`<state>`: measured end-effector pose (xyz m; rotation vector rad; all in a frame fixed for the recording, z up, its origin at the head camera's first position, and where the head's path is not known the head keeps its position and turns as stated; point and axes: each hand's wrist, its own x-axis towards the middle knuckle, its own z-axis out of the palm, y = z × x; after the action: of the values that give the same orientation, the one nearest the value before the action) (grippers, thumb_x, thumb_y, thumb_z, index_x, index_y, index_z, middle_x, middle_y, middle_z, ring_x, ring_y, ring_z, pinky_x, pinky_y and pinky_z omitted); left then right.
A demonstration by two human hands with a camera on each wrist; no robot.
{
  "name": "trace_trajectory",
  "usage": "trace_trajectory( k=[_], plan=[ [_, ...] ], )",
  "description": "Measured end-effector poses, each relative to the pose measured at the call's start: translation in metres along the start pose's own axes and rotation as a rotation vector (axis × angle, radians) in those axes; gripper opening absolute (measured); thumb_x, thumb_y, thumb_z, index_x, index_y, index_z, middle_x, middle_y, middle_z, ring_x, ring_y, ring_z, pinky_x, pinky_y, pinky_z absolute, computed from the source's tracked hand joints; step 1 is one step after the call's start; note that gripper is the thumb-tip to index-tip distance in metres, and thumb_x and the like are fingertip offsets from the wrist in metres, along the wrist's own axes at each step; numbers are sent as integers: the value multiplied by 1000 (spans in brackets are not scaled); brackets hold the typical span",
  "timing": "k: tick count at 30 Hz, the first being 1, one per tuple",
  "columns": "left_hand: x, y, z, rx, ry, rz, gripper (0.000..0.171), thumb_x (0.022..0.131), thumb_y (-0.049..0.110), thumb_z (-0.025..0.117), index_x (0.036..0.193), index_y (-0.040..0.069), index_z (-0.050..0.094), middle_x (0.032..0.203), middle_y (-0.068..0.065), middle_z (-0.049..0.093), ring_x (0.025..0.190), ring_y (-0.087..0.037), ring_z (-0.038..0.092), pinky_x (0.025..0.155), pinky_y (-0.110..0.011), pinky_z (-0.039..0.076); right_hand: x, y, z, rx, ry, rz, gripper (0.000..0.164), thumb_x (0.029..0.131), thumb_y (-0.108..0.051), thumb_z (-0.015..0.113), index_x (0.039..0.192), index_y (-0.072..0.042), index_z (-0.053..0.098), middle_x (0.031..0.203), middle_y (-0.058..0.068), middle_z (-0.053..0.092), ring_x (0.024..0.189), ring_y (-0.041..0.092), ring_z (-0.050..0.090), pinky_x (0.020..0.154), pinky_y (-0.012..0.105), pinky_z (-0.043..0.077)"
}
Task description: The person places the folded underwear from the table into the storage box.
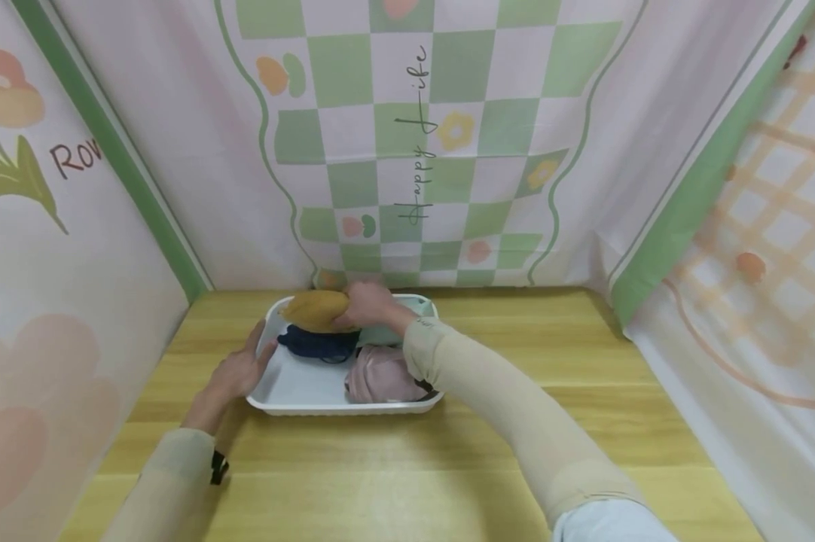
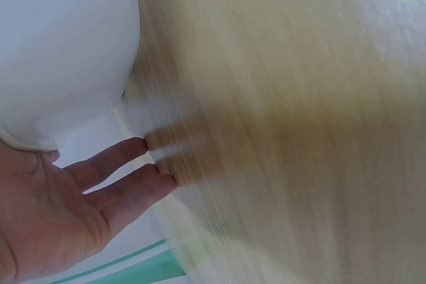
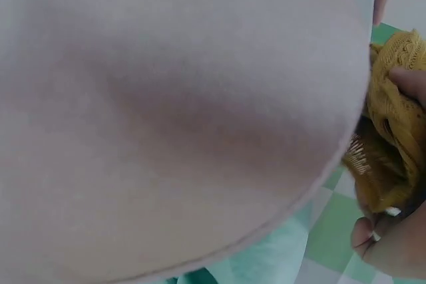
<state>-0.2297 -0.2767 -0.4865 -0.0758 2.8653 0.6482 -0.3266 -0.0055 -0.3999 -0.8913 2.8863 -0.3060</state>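
A white tray (image 1: pixel 292 409) stands on the wooden table, with several bundled cloth pieces in it. At its left end, my left hand (image 1: pixel 236 369) holds the rim, thumb over the edge; in the left wrist view two fingers (image 2: pixel 133 194) extend straight beside the outer wall. My right hand (image 1: pixel 372 305) grips a mustard-yellow knitted cloth piece (image 1: pixel 315 310) at the tray's back left. Its openwork knit shows in the right wrist view. Just in front lies a navy cloth bundle (image 1: pixel 318 343). A pink cloth bundle (image 1: pixel 379 376) sits front right, and mint-green cloth (image 1: pixel 380 336) is partly hidden by the right hand.
The wooden table (image 1: pixel 340 474) extends in front of the tray and to its right. A green-and-white checked curtain (image 1: pixel 401 181) hangs behind the table's back edge. Printed curtains flank both sides. A sleeve (image 3: pixel 200 131) fills most of the right wrist view.
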Motion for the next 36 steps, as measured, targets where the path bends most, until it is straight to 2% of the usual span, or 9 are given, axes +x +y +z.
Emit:
trace_trajectory(
  k=[3, 5, 7, 10, 21, 27, 31, 36],
  plan=[
    [0, 0, 0, -9, 1, -2, 82, 99, 70, 6, 161, 18, -9, 136, -44, 48, 106, -55, 62, 83, -59, 53, 0, -3, 3, -42, -45, 21, 71, 78, -67, 71, 123, -12, 68, 113, 0, 73, 110, 21, 60, 104, 38, 44],
    [0, -1, 0, -12, 3, -2, 84, 98, 71, 6, 161, 18, -9, 136, -44, 49, 104, -53, 64, 80, -56, 54, -1, -6, 3, -60, -74, 43, 83, 77, -70, 70, 135, -12, 61, 128, 2, 68, 127, 24, 54, 115, 41, 36],
    [1, 0, 0, -12, 3, -1, 83, 99, 71, 6, 161, 18, -9, 136, -44, 48, 103, -53, 65, 78, -55, 55, -2, -7, 3, -62, -93, 61, 89, 78, -71, 70, 143, -12, 55, 138, 3, 63, 138, 26, 46, 121, 43, 29],
    [1, 1, -1, -7, 9, -3, 83, 99, 71, 6, 161, 18, -8, 137, -44, 47, 105, -54, 63, 79, -56, 54, -3, -7, 2, -64, -101, 73, 90, 78, -70, 69, 146, -14, 51, 145, 2, 58, 145, 26, 39, 125, 44, 23],
    [-1, 1, 1, 2, -2, 2, 82, 100, 69, 7, 161, 17, -9, 138, -44, 47, 106, -55, 63, 79, -56, 54, -7, -1, -2, -23, -91, 66, 89, 79, -72, 68, 146, -16, 52, 145, 2, 58, 142, 28, 42, 121, 44, 29],
    [-2, 3, 0, -10, -8, -2, 80, 101, 67, 8, 161, 18, -10, 138, -44, 46, 108, -56, 61, 83, -58, 53, -11, 7, -6, 24, -55, 60, 84, 87, -74, 56, 147, -16, 50, 145, 5, 58, 140, 29, 46, 117, 43, 38],
    [-2, 4, -2, -14, -7, 6, 77, 102, 64, 7, 161, 18, -10, 138, -45, 45, 111, -59, 59, 88, -62, 51, -15, 12, -11, 73, -30, 28, 72, 94, -66, 50, 144, -15, 54, 144, 6, 59, 137, 30, 50, 114, 44, 41],
    [-5, 4, -2, -4, 2, 18, 73, 104, 59, 6, 161, 16, -10, 139, -45, 44, 117, -61, 54, 94, -65, 48, -20, 19, -11, 76, 0, -27, 52, 100, -46, 54, 138, -13, 59, 137, 6, 65, 128, 26, 58, 108, 41, 47]
  ],
)
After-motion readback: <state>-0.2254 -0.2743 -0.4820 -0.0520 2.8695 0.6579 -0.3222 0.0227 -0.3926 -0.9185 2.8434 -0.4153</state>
